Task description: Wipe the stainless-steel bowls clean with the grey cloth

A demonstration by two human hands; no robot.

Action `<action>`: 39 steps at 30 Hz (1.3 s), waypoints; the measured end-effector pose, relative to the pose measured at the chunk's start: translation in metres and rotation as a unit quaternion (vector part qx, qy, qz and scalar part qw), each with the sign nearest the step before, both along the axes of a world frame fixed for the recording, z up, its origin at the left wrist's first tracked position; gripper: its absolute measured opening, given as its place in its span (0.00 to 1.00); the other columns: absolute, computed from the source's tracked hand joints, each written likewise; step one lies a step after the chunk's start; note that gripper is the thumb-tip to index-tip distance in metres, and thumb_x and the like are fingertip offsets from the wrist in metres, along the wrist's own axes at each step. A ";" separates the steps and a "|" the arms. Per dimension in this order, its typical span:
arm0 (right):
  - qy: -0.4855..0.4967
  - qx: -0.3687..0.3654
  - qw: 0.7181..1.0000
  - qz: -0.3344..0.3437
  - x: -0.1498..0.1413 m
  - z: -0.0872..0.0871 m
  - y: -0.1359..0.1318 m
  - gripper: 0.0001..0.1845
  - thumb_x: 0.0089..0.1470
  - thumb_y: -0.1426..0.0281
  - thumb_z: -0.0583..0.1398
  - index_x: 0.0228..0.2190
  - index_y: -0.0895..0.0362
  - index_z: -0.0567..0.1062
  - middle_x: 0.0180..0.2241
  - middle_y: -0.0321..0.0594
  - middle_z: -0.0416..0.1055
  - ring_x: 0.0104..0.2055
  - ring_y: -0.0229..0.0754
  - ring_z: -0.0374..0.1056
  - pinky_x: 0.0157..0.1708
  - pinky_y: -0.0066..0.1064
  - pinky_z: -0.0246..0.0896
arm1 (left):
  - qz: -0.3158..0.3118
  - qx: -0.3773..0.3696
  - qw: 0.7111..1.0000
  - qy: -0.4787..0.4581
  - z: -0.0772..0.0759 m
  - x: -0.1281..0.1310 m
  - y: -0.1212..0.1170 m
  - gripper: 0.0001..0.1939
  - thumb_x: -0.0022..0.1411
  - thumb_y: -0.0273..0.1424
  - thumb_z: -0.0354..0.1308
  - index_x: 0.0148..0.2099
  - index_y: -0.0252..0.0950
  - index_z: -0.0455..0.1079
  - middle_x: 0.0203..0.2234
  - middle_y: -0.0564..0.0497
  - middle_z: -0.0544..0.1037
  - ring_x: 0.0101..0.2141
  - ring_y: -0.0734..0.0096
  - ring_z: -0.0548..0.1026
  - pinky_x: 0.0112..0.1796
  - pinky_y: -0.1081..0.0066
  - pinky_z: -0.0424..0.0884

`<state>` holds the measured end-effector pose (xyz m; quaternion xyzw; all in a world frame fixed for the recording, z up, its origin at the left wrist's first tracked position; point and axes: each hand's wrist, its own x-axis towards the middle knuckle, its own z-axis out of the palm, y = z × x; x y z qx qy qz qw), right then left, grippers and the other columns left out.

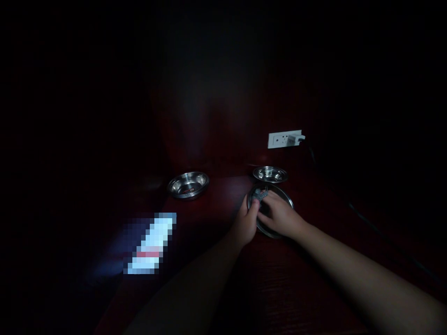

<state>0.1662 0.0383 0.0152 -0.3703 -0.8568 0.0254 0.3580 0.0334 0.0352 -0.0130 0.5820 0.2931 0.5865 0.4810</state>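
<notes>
The scene is very dark. Both my hands meet over a shiny metal plate (287,199) on a dark red wooden surface. My left hand (246,224) grips the plate's left rim, fingers curled. My right hand (280,215) lies across the plate, its fingers bent down onto something small and dark-patterned (261,192) at the plate's far left; I cannot make out what it is.
A small steel bowl (270,174) stands just behind the plate, and a larger steel bowl (188,184) to the left. A white wall socket with a plug (285,138) and a dark cable are behind. A glowing pixelated rectangle (152,243) lies at the left.
</notes>
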 end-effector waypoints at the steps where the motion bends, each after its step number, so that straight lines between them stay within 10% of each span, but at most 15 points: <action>1: -0.001 -0.006 1.000 0.008 0.000 0.000 0.000 0.13 0.48 0.75 0.58 0.38 0.58 0.70 0.39 0.47 0.70 0.45 0.49 0.64 0.47 0.43 0.61 | 0.005 -0.005 1.000 0.004 0.000 0.000 0.000 0.20 0.66 0.39 0.47 0.54 0.35 0.66 0.50 0.44 0.72 0.52 0.64 0.68 0.55 0.66 0.58; 19: -0.102 -0.132 0.982 0.085 0.014 0.014 -0.010 0.05 0.48 0.76 0.57 0.30 0.57 0.70 0.31 0.41 0.69 0.36 0.43 0.65 0.40 0.37 0.60 | 0.033 -0.041 0.998 -0.017 -0.011 0.001 0.007 0.17 0.64 0.40 0.48 0.50 0.38 0.66 0.44 0.48 0.75 0.45 0.66 0.71 0.50 0.66 0.63; 39: -0.142 -0.158 0.977 -0.001 0.019 0.014 -0.012 0.06 0.48 0.73 0.57 0.33 0.55 0.70 0.33 0.42 0.72 0.36 0.46 0.69 0.38 0.37 0.62 | 0.020 -0.076 0.997 -0.012 -0.005 -0.004 0.004 0.19 0.63 0.38 0.50 0.54 0.36 0.65 0.45 0.45 0.74 0.47 0.63 0.71 0.51 0.65 0.63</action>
